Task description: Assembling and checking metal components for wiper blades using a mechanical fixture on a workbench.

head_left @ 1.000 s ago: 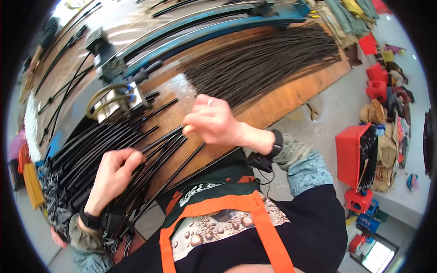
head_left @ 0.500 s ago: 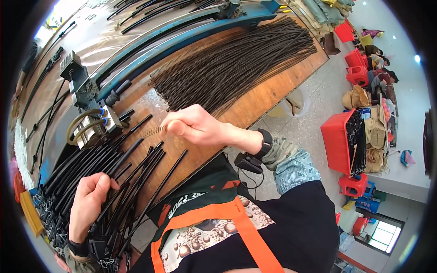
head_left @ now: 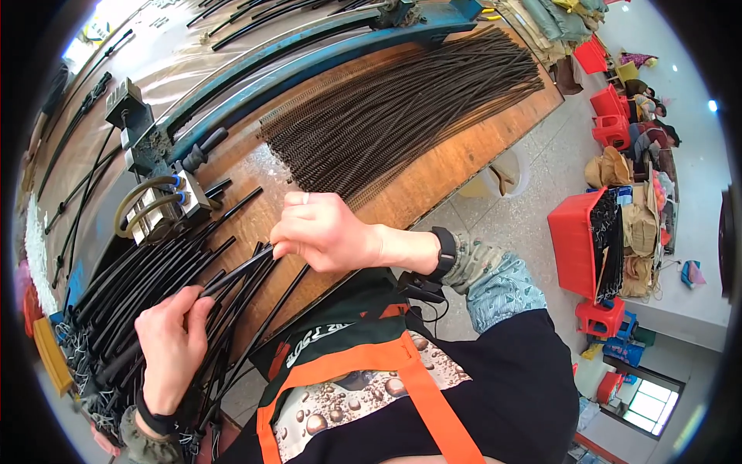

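My left hand (head_left: 170, 340) is closed around a thin black tube (head_left: 238, 271) that slants up to the right. At the tube's upper end, my right hand (head_left: 328, 236) is closed in a pinch, its fingertips meeting the tip. The coil spring seen there earlier is hidden now; I cannot tell whether it sits inside the tube. Under and beside my left hand lie many more black tubes (head_left: 147, 282), with white strings at their lower ends. Beyond my right hand a wide pile of long dark coil springs (head_left: 410, 116) covers the wooden table (head_left: 433, 182).
A metal clamp device with two hoses (head_left: 158, 209) stands left of my right hand. Behind it runs a long blue metal rail (head_left: 270, 100). Right of the table, a red bin (head_left: 572, 240) full of black rods stands on the floor, near red stools (head_left: 610, 127) and people.
My left hand has risen slightly to the right, lifting a black tube. My right hand, which showed a coil spring in its pinch, now meets that tube's end, and the spring is out of sight.
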`<state>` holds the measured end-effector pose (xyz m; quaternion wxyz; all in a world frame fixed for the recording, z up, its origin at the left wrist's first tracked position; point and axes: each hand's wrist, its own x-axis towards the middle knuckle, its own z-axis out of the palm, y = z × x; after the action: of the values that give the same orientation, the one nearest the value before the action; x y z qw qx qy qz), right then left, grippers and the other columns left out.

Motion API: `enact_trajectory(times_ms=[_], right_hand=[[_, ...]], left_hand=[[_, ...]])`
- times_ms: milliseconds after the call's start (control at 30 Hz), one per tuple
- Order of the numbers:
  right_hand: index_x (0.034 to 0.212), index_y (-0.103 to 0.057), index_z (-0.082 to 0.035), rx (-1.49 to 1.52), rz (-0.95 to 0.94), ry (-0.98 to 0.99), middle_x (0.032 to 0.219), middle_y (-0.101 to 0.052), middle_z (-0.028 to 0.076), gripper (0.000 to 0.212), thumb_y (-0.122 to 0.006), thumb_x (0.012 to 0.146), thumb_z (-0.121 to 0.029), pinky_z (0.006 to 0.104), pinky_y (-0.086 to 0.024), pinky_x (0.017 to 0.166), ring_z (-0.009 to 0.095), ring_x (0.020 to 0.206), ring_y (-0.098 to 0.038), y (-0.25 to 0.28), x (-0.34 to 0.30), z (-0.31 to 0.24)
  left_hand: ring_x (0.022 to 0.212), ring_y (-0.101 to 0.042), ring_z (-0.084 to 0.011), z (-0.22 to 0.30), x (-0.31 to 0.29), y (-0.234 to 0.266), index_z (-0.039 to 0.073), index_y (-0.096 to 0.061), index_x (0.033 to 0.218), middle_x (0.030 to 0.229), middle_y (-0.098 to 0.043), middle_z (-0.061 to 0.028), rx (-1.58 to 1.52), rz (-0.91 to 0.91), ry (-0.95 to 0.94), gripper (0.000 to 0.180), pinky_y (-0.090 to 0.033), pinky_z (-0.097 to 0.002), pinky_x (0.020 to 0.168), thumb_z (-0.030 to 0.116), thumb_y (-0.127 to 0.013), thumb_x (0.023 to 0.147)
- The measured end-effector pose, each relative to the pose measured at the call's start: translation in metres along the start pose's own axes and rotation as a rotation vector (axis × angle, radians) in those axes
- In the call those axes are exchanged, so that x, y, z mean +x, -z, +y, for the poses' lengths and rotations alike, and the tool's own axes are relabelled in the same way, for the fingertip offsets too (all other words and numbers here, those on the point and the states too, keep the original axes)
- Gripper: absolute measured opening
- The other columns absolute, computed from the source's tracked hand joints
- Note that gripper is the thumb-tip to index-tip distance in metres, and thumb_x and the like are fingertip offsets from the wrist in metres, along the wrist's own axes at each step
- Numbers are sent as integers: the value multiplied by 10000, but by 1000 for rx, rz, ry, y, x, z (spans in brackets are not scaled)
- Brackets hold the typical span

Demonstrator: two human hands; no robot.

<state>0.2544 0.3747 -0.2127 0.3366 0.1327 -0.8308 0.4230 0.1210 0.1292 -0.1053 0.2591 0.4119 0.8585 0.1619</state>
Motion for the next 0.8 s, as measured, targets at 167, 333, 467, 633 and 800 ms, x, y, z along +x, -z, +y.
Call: enact_trajectory(times_ms=[167, 333, 467, 633, 800], right_hand=[[873, -667, -63, 326, -391, -523, 670, -543, 18, 179, -746, 810, -211, 346, -462, 589, 223, 624, -543, 2, 3, -6], [978, -690, -66, -297, -79, 72, 649, -538, 11, 255, -719, 845, -281, 357, -470, 577, 197, 585, -541, 3, 7, 11], [1069, -691, -78, -447, 67, 40, 648, -535, 3, 346, -693, 862, -356, 351, -476, 587, 187, 583, -546, 10, -4, 22], [1114, -682, -83, -339, 166, 349, 643, -531, -9, 363, -674, 871, -352, 348, -474, 598, 191, 566, -527, 5, 27, 41], [1103, -677, -72, -369, 209, 330, 748, -578, 50, 204, -602, 943, -175, 356, -474, 623, 233, 643, -560, 4, 58, 59]], left_hand=[[577, -476, -247, -4, 3, -8, 87, -690, 1077, 651, -441, -57, 636, 402, -483, 244, -391, -357, 548, 194, -686, 858], [651, -497, -242, -12, 9, 2, 73, -629, 1226, 697, -435, -62, 607, 431, -434, 384, -412, -366, 586, 112, -668, 846], [688, -503, -238, -8, 17, 4, 57, -584, 1288, 715, -442, -74, 583, 368, -440, 479, -421, -363, 605, 44, -657, 815], [688, -513, -241, -7, 28, 21, 33, -576, 1280, 722, -453, -73, 648, 450, -474, 511, -430, -363, 609, 20, -660, 776], [677, -513, -235, -7, 28, 43, 49, -613, 1224, 722, -466, -70, 548, 562, -480, 446, -434, -358, 593, 32, -676, 783]])
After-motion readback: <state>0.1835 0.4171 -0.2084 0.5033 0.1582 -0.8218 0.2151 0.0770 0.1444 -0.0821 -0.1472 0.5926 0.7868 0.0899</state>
